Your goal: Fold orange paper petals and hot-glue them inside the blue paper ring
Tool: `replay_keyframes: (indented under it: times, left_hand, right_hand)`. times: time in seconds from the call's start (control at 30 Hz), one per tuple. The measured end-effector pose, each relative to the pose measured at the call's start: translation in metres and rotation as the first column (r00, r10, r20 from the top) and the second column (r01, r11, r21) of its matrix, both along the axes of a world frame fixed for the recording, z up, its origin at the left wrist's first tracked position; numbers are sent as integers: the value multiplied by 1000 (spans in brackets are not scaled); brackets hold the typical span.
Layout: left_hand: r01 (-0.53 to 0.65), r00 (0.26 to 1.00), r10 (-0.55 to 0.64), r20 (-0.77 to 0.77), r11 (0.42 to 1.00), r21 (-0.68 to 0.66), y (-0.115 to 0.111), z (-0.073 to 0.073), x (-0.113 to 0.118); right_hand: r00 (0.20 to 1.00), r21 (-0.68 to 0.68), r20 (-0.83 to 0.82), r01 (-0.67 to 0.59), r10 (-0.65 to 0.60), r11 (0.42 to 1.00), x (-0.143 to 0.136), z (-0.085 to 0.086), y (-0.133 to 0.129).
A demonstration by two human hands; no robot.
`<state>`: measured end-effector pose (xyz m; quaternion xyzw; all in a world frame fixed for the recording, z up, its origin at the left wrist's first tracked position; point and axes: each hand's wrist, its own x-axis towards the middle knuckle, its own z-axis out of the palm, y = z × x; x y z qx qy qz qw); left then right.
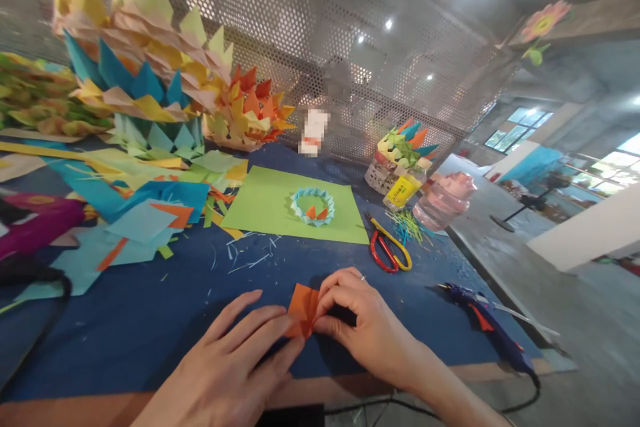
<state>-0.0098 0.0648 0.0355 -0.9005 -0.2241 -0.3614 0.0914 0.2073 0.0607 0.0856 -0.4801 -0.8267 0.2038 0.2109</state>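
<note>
- orange paper [303, 303]: on the table [100, 340] near the front edge, b/w the two hands, creased w/ a fold running thru it
- R hand [367, 320]: thumb + index closed in a pinch on the paper's right side, other fingers curled, ring on one finger
- L hand [240, 353]: fairly open, palm down, fingers spread, fingertips at the paper's left/lower edge, so the paper's just past them to the right. Not pinching it afaict
- green sheet [250, 200] lies beyond the hands w/ a light blue folded ring [296, 207] on it, 2 orange points inside the ring's near side
- scissors [385, 228] (red + yellow handles) just right of the sheet; blue glue gun [480, 313] on its side, right of the R hand
- paper scraps [145, 220] on the left, folded paper crowns [150, 83] stacked behind 'em, pink bottle [445, 200] far right side
</note>
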Motion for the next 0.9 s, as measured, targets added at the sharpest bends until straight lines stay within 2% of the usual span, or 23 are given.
replay_keyframes:
  times: [0.1,0.2,0.27,0.43,0.57,0.67,0.77,0.9]
  left_hand:
    - [37,997,-34,-65,998,50,4,-3,-4]
    - [14,997,-13,-75,1000,10,2,-10,-3]
    - [-37,999,37,-10,998,-50,-1,-17,0]
    - [-56,983,68,169,995,-77,-6,-29,10]
    - [-53,982,69,176,994,-95,-6,-32,11]
    - [-74,990,86,110,991,-108,-7,-32,10]
    - [-64,996,69,54,995,-75,-6,-31,8]
    - [-77,995,78,69,997,-22,-6,-30,7]
  right_hand:
    - [998,-18,9,61,-61,998,-6,0,-3]
    - [994,-14,13,107,-107,994,-10,-1,-5]
    - [991,-10,6,135,-135,991,-12,-3,-5]
    - [985,-44,13,174,-174,984,-16,0,-6]
    - [984,-49,16,180,-180,982,-17,2,-5]
    - [984,-51,10,177,-177,983,-16,0,-4]
    - [984,-64,16,177,-177,982,-15,-3,-4]
    - [982,-81,26,187,-186,979,-15,-5,-5]
